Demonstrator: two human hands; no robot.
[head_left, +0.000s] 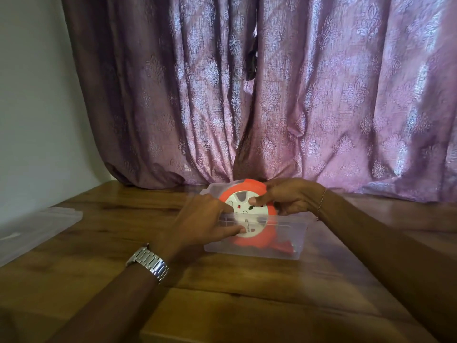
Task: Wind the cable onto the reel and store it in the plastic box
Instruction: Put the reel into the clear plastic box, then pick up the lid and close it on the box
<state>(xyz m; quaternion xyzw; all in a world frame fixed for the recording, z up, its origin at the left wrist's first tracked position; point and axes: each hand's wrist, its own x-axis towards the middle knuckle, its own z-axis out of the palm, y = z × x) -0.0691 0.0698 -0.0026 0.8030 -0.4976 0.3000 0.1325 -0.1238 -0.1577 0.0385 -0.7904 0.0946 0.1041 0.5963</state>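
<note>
An orange cable reel [247, 211] with a white socket face stands tilted on edge inside the clear plastic box [291, 248] on the wooden table. Its top sticks out above the box rim. My left hand [205, 219] presses fingers on the reel's white face from the left. My right hand [291, 196] grips the reel's upper right edge, thumb on the white face. A red piece [284, 247], seemingly the plug, lies at the box's bottom right. No loose cable shows.
A clear plastic lid [37, 226] lies flat at the table's left edge. Purple patterned curtains [272, 95] hang just behind the box. A metal watch [148, 262] is on my left wrist. A white wall is at the left.
</note>
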